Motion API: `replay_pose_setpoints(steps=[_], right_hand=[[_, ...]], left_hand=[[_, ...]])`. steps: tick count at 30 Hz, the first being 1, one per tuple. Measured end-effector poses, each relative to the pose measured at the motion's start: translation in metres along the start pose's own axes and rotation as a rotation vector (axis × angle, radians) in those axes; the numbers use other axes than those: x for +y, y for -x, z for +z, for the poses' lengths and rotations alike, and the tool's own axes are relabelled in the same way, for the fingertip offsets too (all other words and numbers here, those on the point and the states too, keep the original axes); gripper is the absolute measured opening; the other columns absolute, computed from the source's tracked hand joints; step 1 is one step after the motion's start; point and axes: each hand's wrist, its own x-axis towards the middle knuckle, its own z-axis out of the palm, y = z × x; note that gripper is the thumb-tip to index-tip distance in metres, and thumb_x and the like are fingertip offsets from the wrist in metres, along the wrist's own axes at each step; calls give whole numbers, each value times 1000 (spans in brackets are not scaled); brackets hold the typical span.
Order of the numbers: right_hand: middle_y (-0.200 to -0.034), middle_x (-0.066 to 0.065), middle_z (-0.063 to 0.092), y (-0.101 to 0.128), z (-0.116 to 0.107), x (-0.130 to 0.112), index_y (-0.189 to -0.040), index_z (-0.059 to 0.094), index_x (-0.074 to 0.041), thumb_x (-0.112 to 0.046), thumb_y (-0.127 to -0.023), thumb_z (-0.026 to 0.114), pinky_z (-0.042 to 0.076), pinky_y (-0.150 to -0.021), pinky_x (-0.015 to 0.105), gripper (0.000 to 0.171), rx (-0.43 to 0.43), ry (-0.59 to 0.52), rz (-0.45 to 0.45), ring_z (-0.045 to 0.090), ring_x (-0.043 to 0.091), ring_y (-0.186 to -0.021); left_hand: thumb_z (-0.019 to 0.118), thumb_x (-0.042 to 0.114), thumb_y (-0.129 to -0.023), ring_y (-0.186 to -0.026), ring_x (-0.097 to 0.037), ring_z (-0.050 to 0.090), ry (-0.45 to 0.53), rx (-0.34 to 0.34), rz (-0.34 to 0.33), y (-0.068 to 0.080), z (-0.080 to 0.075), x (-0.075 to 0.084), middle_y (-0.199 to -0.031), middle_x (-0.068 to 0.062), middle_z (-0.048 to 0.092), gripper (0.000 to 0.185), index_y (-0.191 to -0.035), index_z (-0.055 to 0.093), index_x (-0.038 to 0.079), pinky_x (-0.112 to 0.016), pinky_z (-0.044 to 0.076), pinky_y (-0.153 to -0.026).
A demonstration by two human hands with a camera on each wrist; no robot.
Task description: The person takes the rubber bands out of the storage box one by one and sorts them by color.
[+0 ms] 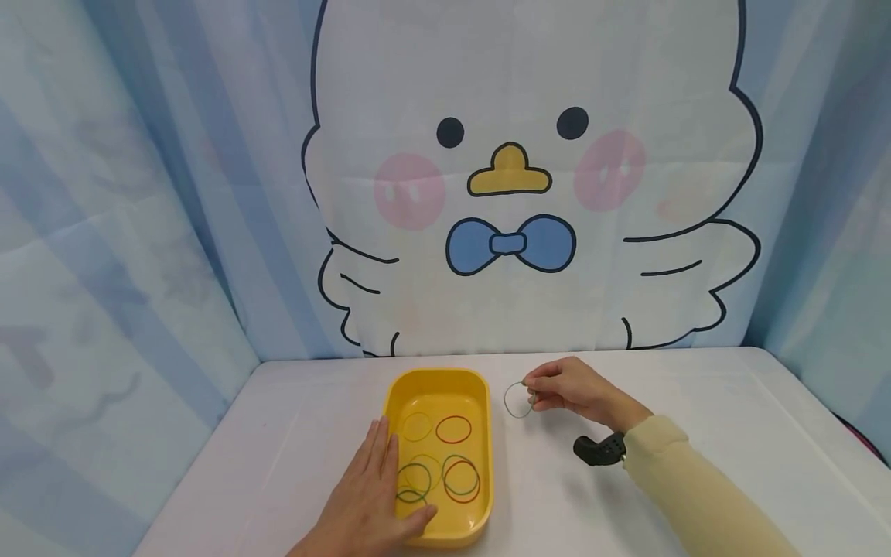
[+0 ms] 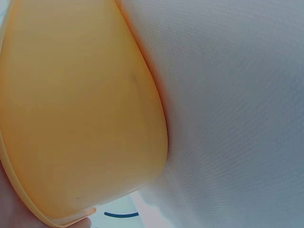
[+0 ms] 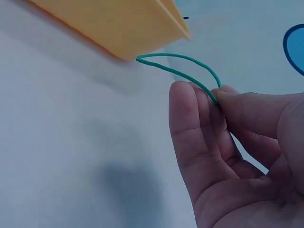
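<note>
The right hand (image 1: 571, 391) pinches a green rubber band (image 1: 518, 400) between thumb and fingertips (image 3: 209, 102); in the right wrist view the band sticks out from the pinch as a thin flattened loop, its far end just short of the corner of the yellow tray (image 3: 118, 26). In the head view the band hangs as an open ring from the fingers, held off the white table (image 1: 696, 394), just to the right of the tray and beside its far right corner, not touching it. A cream sleeve (image 1: 696, 487) covers the right forearm, and a black wrist mount (image 1: 599, 449) sits at its cuff.

The left hand (image 1: 372, 495) lies flat with straight fingers, grasping nothing; it rests along the tray's near left rim (image 1: 390, 410), fingers pointing toward the far end and the thumb lying over the near edge into the tray. The left wrist view shows only the tray's orange-yellow outer wall (image 2: 80, 118) close up against the white cloth.

Inside the tray lie more rubber bands: a yellow-green one (image 1: 417, 426) and a red one (image 1: 453, 428) toward the far end, and a tangle of green, yellow and red ones (image 1: 445, 476) nearer the left hand.

Behind the tray hangs a backdrop (image 1: 515, 178) with a white cartoon chick wearing a blue bow tie
</note>
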Motion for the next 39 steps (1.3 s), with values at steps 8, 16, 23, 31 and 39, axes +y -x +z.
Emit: replay_pose_setpoints(steps=[8, 16, 23, 31, 39], right_hand=[[-93, 11, 69, 2, -7, 24, -121, 59, 14, -10, -95, 64, 61, -74, 26, 35, 32, -30, 21, 65, 12, -77], [-91, 8, 67, 9, -15, 38, -120, 59, 14, -10, -95, 64, 61, -74, 28, 35, 63, -44, 29, 65, 11, -78], [-89, 7, 67, 15, -20, 43, -119, 59, 14, -11, -95, 64, 61, -74, 28, 34, 68, -24, 43, 65, 11, -77], [-81, 6, 67, 19, -24, 44, -114, 61, 14, -11, -95, 63, 61, -70, 27, 31, 72, 45, 20, 65, 11, -70], [-79, 6, 64, 21, -25, 45, -112, 63, 13, -12, -95, 64, 60, -68, 27, 30, 105, 116, 24, 63, 13, -68]], left_hand=[[48, 79, -82, -154, -36, 9, -3, 6, 5, 0, 1, 0, -165, -25, 7, 114, -153, 26, -8, -51, 21, -124], [47, 80, -82, -154, -36, 8, -1, -21, -13, 0, -1, 2, -165, -24, 6, 115, -153, 24, -7, -51, 20, -124], [47, 79, -82, -154, -36, 9, -9, -7, -5, 0, -1, 0, -165, -25, 7, 114, -153, 25, -7, -51, 20, -124], [47, 80, -81, -154, -36, 9, -2, -12, -10, 0, -1, 0, -165, -24, 7, 115, -153, 25, -7, -51, 20, -124], [46, 81, -82, -154, -36, 7, 2, -21, -10, -1, -1, 0, -165, -23, 5, 116, -154, 22, -6, -51, 20, -124]])
